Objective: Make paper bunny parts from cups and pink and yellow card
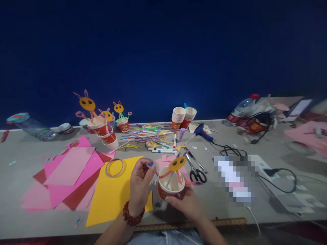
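Observation:
A red and white paper cup (168, 187) stands upright near the table's front edge, with a yellow face cutout (177, 164) and red arms rising from its mouth. My right hand (187, 202) is closed around the cup's lower right side. To the cup's left, my left hand (141, 180) pinches a small paper piece with a blue heart (150, 164) at the tip of the left red arm. Another heart-tipped arm reaches out over the right rim. Black-handled scissors (198, 175) lie to the right of the cup.
Coloured paper sheets (68, 170) and a tape roll (114, 167) lie left. Finished-looking cup figures (102, 126) stand behind them. Pipe cleaners (153, 132), stacked cups (178, 117) and a blue glue gun (203, 132) are at the back. A bottle (241, 110) and cables are on the right.

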Tool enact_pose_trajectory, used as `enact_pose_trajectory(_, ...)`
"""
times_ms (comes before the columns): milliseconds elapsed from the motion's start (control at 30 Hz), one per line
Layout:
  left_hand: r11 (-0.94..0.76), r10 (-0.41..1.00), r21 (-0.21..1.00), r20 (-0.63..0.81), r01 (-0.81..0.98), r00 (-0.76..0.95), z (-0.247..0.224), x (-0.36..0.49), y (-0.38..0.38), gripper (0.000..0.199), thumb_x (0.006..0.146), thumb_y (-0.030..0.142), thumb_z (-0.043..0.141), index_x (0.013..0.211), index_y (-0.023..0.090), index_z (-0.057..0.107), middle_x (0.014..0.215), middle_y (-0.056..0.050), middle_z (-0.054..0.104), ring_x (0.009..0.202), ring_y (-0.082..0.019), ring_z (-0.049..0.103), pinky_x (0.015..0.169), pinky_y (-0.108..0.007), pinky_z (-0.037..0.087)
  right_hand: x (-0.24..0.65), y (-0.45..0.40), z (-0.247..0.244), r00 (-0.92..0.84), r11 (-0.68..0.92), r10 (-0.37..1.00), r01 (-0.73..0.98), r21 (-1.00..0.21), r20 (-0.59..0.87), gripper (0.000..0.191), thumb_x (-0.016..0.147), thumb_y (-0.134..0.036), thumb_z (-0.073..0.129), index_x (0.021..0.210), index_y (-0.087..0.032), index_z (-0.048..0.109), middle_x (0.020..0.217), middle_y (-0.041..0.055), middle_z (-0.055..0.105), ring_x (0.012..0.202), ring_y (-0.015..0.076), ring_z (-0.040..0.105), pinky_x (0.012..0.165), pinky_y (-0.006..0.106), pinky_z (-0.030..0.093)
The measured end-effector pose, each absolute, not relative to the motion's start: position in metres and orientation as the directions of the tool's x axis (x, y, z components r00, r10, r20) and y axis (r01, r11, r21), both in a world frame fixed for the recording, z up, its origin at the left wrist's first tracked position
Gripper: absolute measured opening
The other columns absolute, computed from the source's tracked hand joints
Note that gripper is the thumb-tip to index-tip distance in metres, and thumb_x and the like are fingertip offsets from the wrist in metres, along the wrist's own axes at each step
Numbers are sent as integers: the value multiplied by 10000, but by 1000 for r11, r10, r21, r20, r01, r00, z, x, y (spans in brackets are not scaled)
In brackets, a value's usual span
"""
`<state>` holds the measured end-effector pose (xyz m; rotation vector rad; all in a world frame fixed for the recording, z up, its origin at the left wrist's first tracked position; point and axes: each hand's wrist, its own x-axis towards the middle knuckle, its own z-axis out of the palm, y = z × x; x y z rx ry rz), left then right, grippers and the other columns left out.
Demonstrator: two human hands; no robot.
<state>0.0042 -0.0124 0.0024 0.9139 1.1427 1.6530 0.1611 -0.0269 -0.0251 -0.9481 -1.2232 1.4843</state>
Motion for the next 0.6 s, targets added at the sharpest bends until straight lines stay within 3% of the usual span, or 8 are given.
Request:
enact_pose_trajectory(167, -222, 938, 949, 145, -226, -314, 2, -3, -8, 146, 887, 333, 653, 889, 192, 614, 884, -23, 597, 838, -152, 559, 770, -238, 459, 161, -27, -25, -245, -45, 970, -165, -985, -3, 395, 611, -367, 869, 939, -225, 701, 911, 94, 777, 1062, 335, 682, 960, 479, 532)
enact_pose_trajectory(333, -216, 928, 955, 137, -202, -347, 2, -5, -4, 166, 860, 330, 689, 804, 193, 615, 827, -11, 607, 801, -148, 563, 745, -232, 458, 161, -27, -23, -252, -40, 968, -190, -981, 10, 436, 608, -421, 875, 956, -222, 704, 935, 100, 773, 1019, 328, 699, 946, 475, 540)
enact_pose_trajectory(600, -188, 951, 954, 118, -233, -286, 4, 0, -10, 137, 877, 316, 683, 916, 208, 608, 826, 16, 601, 764, -117, 566, 725, -205, 464, 160, -25, -21, -257, -39, 966, -220, -975, 20, 441, 605, -408, 878, 965, -220, 705, 946, 105, 771, 1050, 344, 687, 948, 486, 540)
